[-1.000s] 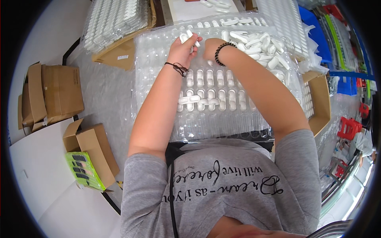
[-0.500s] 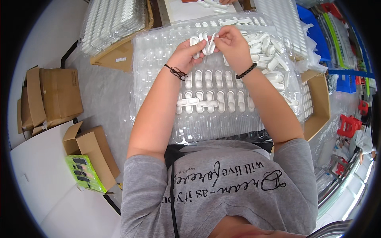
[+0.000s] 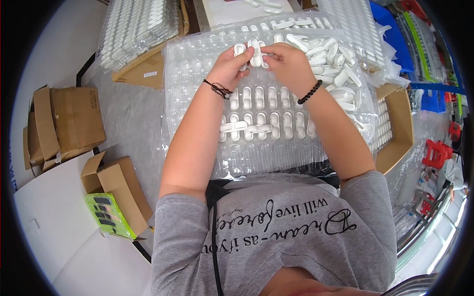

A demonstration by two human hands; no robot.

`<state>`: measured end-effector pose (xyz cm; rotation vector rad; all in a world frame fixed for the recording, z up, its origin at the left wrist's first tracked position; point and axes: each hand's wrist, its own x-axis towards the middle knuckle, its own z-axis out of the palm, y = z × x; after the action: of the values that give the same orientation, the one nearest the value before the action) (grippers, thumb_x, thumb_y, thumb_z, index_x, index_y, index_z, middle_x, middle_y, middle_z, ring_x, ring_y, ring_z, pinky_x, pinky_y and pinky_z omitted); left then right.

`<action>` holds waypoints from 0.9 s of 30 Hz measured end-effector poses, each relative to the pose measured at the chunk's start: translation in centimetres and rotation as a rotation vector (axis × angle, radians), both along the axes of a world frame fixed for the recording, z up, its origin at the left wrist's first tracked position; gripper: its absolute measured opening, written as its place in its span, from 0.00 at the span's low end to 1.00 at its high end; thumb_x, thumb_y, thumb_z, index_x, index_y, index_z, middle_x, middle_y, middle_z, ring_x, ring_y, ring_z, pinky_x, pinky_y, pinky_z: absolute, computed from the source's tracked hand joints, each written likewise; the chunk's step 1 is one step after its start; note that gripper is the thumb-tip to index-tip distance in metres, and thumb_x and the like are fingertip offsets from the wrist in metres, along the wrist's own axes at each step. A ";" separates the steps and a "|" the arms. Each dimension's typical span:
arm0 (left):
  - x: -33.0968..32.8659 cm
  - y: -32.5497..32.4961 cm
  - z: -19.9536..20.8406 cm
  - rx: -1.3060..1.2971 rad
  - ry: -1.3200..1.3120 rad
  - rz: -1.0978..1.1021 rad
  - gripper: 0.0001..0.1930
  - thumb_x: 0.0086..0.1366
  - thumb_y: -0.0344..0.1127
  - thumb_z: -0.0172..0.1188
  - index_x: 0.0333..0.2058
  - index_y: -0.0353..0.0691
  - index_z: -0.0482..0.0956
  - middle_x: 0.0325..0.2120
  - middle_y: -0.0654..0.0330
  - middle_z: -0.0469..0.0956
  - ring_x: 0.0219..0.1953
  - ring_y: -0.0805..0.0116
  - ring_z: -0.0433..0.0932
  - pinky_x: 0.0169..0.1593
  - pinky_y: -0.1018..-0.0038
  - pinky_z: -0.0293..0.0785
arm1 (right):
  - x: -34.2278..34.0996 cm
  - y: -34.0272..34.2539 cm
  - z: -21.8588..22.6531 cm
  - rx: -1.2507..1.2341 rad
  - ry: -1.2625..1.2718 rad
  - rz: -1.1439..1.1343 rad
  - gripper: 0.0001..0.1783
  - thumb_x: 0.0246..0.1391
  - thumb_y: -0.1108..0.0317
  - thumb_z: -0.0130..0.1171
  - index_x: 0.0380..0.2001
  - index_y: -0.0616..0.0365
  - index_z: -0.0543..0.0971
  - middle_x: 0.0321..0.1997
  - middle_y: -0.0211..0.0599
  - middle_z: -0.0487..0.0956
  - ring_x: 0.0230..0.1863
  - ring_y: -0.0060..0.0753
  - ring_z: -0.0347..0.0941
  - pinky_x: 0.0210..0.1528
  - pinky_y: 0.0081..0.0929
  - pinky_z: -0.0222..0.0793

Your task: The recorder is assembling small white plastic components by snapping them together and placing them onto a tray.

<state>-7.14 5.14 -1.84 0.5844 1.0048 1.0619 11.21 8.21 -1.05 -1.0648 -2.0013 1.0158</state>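
Note:
Both of my hands are raised above a clear plastic tray (image 3: 185, 101) with rows of long oval pockets. My left hand (image 3: 229, 65) is closed on white oval plastic pieces (image 3: 254, 53), with one more (image 3: 239, 50) along its fingers. Thumb and fingers of my right hand (image 3: 289, 64) pinch another white oval piece (image 3: 262, 48), side by side with the middle one. Below my hands, several white oval pieces (image 3: 272, 98) sit upright in two rows of pockets. Two pieces (image 3: 258, 129) lie crosswise over the lower row.
A loose heap of white oval pieces (image 3: 338, 61) covers the tray's right side. Stacks of filled trays (image 3: 143, 29) rise at the far left and far right. Cardboard boxes (image 3: 76, 118) stand on the left, and red stools (image 3: 437, 153) on the right.
My right hand has come down a little and turned, bringing its tilted piece upright against the ones at my left hand. Another person's fingers at the top edge are gone from view.

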 end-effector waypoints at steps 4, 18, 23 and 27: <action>0.4 -0.2 -0.1 0.098 0.024 -0.070 0.19 0.64 0.37 0.62 0.52 0.41 0.73 0.36 0.69 0.76 0.32 0.83 0.70 0.25 0.83 0.61 | -0.5 0.0 0.2 -0.039 0.198 -0.112 0.10 0.50 0.73 0.63 0.38 0.61 0.82 0.33 0.32 0.77 0.28 0.24 0.72 0.33 0.21 0.70; -0.1 -0.4 -0.5 0.141 -0.066 -0.113 0.24 0.64 0.34 0.62 0.57 0.38 0.70 0.36 0.68 0.76 0.27 0.84 0.67 0.21 0.86 0.58 | -0.2 -0.2 -1.0 -0.058 0.284 0.106 0.07 0.55 0.81 0.57 0.37 0.65 0.79 0.38 0.27 0.72 0.34 0.13 0.68 0.34 0.12 0.65; -0.2 -0.4 -0.9 0.171 -0.127 -0.080 0.24 0.63 0.33 0.63 0.57 0.37 0.70 0.36 0.67 0.76 0.24 0.84 0.63 0.21 0.86 0.58 | -0.5 -0.1 -1.2 -0.043 0.384 0.119 0.06 0.53 0.80 0.60 0.36 0.62 0.80 0.35 0.25 0.72 0.29 0.14 0.65 0.30 0.13 0.62; -0.2 -0.6 -0.8 0.192 -0.138 -0.076 0.24 0.63 0.33 0.63 0.57 0.36 0.70 0.36 0.67 0.76 0.22 0.85 0.62 0.22 0.87 0.58 | -0.6 0.0 -1.2 -0.041 0.418 0.132 0.07 0.53 0.80 0.60 0.36 0.61 0.80 0.36 0.25 0.72 0.30 0.14 0.64 0.31 0.13 0.62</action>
<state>-7.34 4.57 -2.60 0.6903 0.7600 1.1231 10.59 8.20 -2.26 -0.6769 -1.7286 1.2379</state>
